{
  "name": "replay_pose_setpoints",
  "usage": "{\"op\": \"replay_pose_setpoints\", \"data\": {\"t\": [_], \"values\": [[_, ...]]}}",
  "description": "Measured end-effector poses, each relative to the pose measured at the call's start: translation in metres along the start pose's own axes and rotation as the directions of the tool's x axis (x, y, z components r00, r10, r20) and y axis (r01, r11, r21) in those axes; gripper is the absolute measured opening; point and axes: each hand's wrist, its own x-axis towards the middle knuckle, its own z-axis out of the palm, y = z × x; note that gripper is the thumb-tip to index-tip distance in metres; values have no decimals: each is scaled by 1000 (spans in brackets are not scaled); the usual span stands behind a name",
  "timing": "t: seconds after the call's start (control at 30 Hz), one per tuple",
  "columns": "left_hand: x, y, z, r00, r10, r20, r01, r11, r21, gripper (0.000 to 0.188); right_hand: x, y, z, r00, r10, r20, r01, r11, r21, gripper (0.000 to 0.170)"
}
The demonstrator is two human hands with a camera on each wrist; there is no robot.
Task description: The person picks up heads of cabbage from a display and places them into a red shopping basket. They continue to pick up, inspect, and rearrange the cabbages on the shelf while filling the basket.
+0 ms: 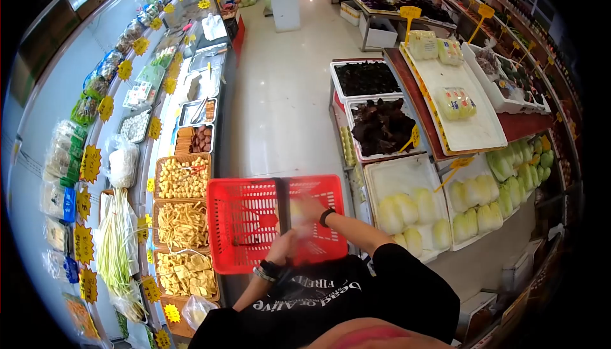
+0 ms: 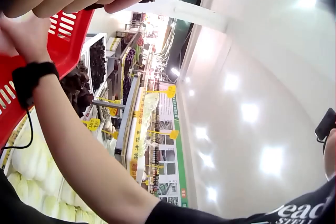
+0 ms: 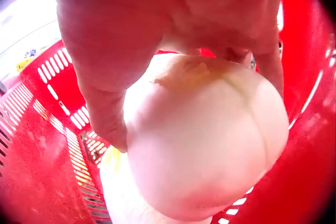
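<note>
Grip, right hand (image 3: 173, 16): clasping one napa cabbage (image 3: 210, 140), inside red shopping basket (image 1: 217, 228), over a second pale head (image 3: 126, 195) — grip, left hand (image 1: 282, 248): curled on basket handle (image 1: 282, 202) — advisable: lower cabbage gently, handle held steady, release only once it rests

Brightly lit by ceiling lamps (image 2: 249, 112), flaring into white spots in the left wrist view and gleaming off the floor (image 1: 280, 94) in the head view. Curved and blackened towards the head view's edges, smeared around the right hand (image 1: 308, 211). Overexposed in the right wrist view, washing out the cabbage (image 3: 210, 140)
</note>
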Motion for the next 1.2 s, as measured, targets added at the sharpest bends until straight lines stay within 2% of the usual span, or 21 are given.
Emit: {"op": "replay_pose_setpoints", "data": {"t": [0.07, 0.1, 0.2, 0.23, 0.33, 0.37, 0.43, 0.47, 0.5, 0.53, 0.57, 0.6, 0.67, 0.8, 0.83, 0.93, 1.13, 1.2], "values": [[-15, 11, 3, 999, 7, 42, -4, 998, -61, 40, 11, -5, 12, 999, 32, 3, -32, 999, -24, 90], [-11, 9, -6, 997, -8, 75, 15, 995, -95, 40, 18, -6, 16, 993, 103, 64, -107, 992, 59, 93], [-1, 6, -35, 965, -75, 251, 118, 980, -160, 39, 17, -2, 11, 994, 43, 96, -54, 993, 109, 91], [-1, 7, -38, 974, -48, 223, 73, 992, -105, 39, 16, -7, 10, 995, 81, 50, -87, 987, 138, 92], [1, 15, -35, 976, -4, 216, 8, 1000, -16, 38, 12, -17, 5, 964, 244, 103, -238, 969, -61, 93], [4, 18, -35, 969, -14, 249, 24, 999, -34, 38, 12, -19, 0, 961, 262, 85, -262, 965, -11, 95], [11, 27, -37, 950, -55, 307, 76, 996, -55, 27, 17, 5, 20, 956, 236, 175, -242, 970, 13, 93], [18, 31, -42, 941, -92, 326, 118, 991, -62, 16, 13, 20, 32, 978, 140, 157, -161, 979, 125, 93], [21, 30, -52, 931, -144, 336, 177, 982, -69, 11, 18, 21, 24, 922, 175, 346, -267, 934, 239, 91], [21, 27, -58, 920, -189, 344, 229, 970, -77, 16, 23, 20, 12, 877, 146, 458, -329, 878, 349, 89], [10, 35, -49, 941, -142, 307, 159, 987, -29, 16, 25, 14, 2, 837, 105, 536, -382, 814, 437, 86], [5, 50, -39, 958, -70, 279, 65, 998, 27, 36, 31, 11, -7, 826, 77, 559, -402, 775, 488, 84], [7, 52, -41, 957, -91, 276, 90, 996, 15, 37, 34, 4, -10, 837, 66, 543, -413, 727, 549, 79], [5, 59, -43, 945, -130, 299, 163, 982, -90, 37, 47, 4, -3, 874, 152, 461, -419, 716, 558, 70], [8, 56, -47, 941, -102, 323, 135, 987, -82, 35, 49, 6, -2, 877, 175, 448, -426, 715, 555, 68], [6, 57, -52, 951, -138, 276, 150, 989, -21, 30, 52, 16, -5, 871, 221, 438, -452, 709, 541, 62], [5, 54, -58, 937, -144, 318, 148, 989, 10, 21, 54, 27, -13, 849, 224, 479, -488, 680, 548, 53], [10, 45, -58, 947, -113, 299, 105, 994, 43, 20, 59, 21, -5, 858, 235, 456, -477, 691, 543, 50]]}}
